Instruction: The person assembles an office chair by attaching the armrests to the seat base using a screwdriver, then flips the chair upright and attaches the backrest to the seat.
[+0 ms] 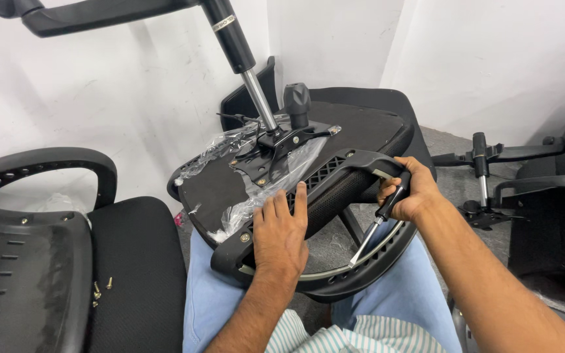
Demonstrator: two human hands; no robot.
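left hand (281,230) flat on armrest (335,196) | right hand (408,191) grips screwdriver (377,222) | loose screws (99,289) on seat

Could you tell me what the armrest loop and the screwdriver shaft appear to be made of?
Armrest loop: seemingly moulded black plastic, matte, with a perforated grid. Screwdriver shaft: likely steel, bright and shiny; its black handle sits in the right hand.

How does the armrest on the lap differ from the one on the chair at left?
The lap armrest lies tilted across the upturned seat, with the left hand pressing it and the right hand holding a screwdriver inside its loop. The left armrest stands untouched, mounted on its chair. Both are black plastic loops.
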